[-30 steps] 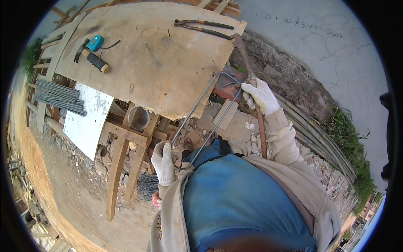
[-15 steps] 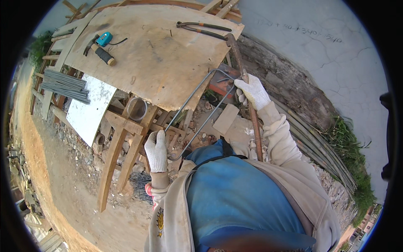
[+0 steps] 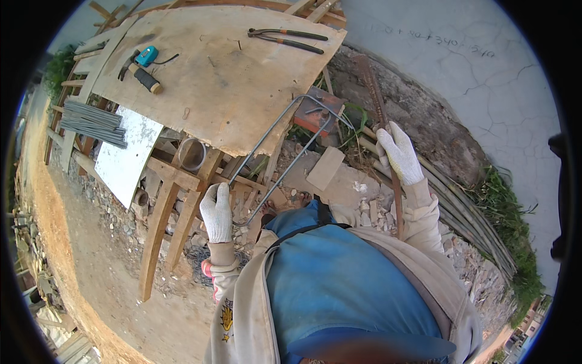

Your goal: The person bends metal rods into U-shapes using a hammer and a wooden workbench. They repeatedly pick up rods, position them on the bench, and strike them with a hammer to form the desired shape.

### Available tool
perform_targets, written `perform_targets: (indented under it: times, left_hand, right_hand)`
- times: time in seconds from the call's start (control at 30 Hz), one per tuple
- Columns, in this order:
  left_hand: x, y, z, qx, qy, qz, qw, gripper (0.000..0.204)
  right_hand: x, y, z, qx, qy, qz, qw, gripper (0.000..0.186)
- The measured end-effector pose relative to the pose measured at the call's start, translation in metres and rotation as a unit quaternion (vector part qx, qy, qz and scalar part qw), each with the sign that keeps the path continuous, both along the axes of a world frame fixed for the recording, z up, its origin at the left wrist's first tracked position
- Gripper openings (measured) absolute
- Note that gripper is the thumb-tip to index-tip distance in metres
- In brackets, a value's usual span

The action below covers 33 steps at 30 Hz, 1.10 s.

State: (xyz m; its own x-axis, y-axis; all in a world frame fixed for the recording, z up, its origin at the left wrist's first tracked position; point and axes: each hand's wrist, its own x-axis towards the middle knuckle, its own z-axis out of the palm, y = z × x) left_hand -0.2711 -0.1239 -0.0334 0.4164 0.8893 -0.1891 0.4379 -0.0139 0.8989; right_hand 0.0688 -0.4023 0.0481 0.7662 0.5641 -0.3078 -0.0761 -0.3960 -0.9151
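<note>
My left hand [image 3: 216,212], in a white knit glove, is closed on a grey steel rod bent into a long narrow rectangular loop [image 3: 290,165]. The loop slants up and away to the right, and its far end lies over a reddish metal plate [image 3: 316,121] at the plywood's corner. My gloved right hand [image 3: 401,153] is wrapped round a long rusty metal bar [image 3: 395,194], to the right of the loop and apart from it. The bar's far end leans out toward the wall; its near end comes down beside my body.
On the plywood table [image 3: 200,79] lie pincers [image 3: 288,39], a hammer [image 3: 144,77] and a teal tape measure [image 3: 146,56]. Cut rods [image 3: 94,123] are stacked at the left by a white board [image 3: 127,158]. Timber legs [image 3: 159,236], rubble and long poles [image 3: 467,215] surround me.
My right hand has moved right and slightly down with the rusty bar, whose upper end has swung away from the pincers and the loop. My left hand has shifted slightly left with the loop.
</note>
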Motion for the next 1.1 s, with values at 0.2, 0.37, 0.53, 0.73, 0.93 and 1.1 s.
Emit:
perform_targets:
  times: [0.2,0.37,0.53,0.73,0.93,1.1]
  left_hand:
    - [0.002,0.004,0.008,-0.032,0.011,0.010,0.999,0.033]
    - [0.008,0.004,0.012,-0.011,0.016,0.031,0.999,0.035]
    - [0.008,0.004,0.013,-0.008,0.007,0.038,0.999,0.036]
    - [0.008,0.004,0.014,-0.038,0.015,0.055,0.998,0.036]
    - [0.004,0.012,0.002,-0.067,-0.012,0.057,0.996,0.037]
    - [0.004,0.017,-0.002,-0.077,0.001,0.064,0.995,0.041]
  right_hand:
    - [0.005,-0.051,-0.013,-0.040,-0.028,0.075,0.996,0.030]
    - [0.034,-0.065,-0.025,-0.105,-0.155,0.169,0.968,0.032]
    - [0.039,-0.060,-0.004,-0.153,-0.298,0.192,0.923,0.035]
    - [-0.002,-0.063,0.034,-0.280,-0.357,0.225,0.862,0.035]
    - [-0.008,-0.035,0.014,-0.263,-0.378,0.202,0.864,0.038]
    - [-0.013,-0.048,0.012,-0.215,-0.320,0.182,0.905,0.039]
